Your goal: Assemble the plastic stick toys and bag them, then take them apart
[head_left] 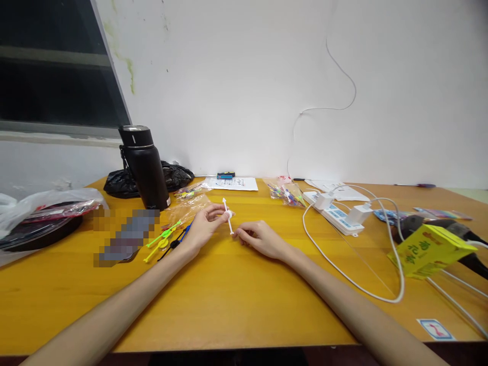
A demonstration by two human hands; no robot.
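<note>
My left hand [204, 223] pinches a thin white plastic stick piece [227, 215] near its middle and holds it upright-tilted above the wooden table [236, 300]. My right hand [258, 238] rests on the table just right of it, fingers curled, its fingertips at the stick's lower end. Green, yellow, black and blue plastic stick pieces [164, 240] lie on the table left of my left wrist. A clear plastic bag [187, 208] lies behind my left hand.
A black bottle [145, 168] and black bag stand at the back left. Another bag of coloured pieces [286, 193], papers, a white power strip [337, 216] with cables, and a yellow carton [429, 251] lie to the right. A bagged dark object sits far left.
</note>
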